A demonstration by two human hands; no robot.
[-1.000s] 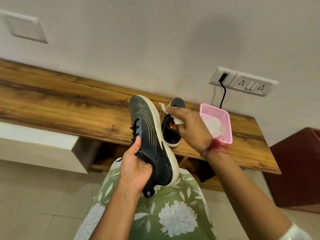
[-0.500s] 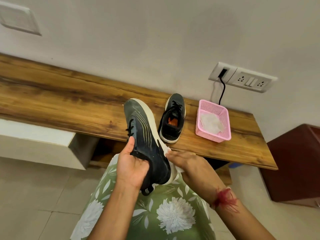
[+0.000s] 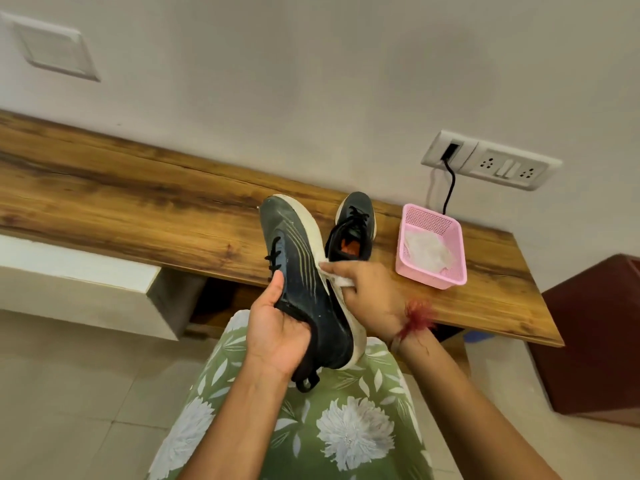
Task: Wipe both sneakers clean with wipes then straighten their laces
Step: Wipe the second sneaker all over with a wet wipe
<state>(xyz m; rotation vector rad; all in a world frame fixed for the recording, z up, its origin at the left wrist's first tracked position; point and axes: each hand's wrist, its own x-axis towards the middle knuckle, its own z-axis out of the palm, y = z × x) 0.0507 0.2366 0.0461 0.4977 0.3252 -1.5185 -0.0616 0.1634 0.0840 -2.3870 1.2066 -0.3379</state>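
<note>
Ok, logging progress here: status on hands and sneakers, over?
Left hand grips held sneaker at the collar. Right hand presses wipe on its white sole edge. Second sneaker waits on shelf; nothing blocking.

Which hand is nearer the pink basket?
Right. The right hand, pinching a wipe against the held sneaker, is left of the pink basket; the left hand grips that sneaker farther left.

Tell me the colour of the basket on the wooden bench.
The basket is pink, with mesh walls; the head view shows it best.
</note>
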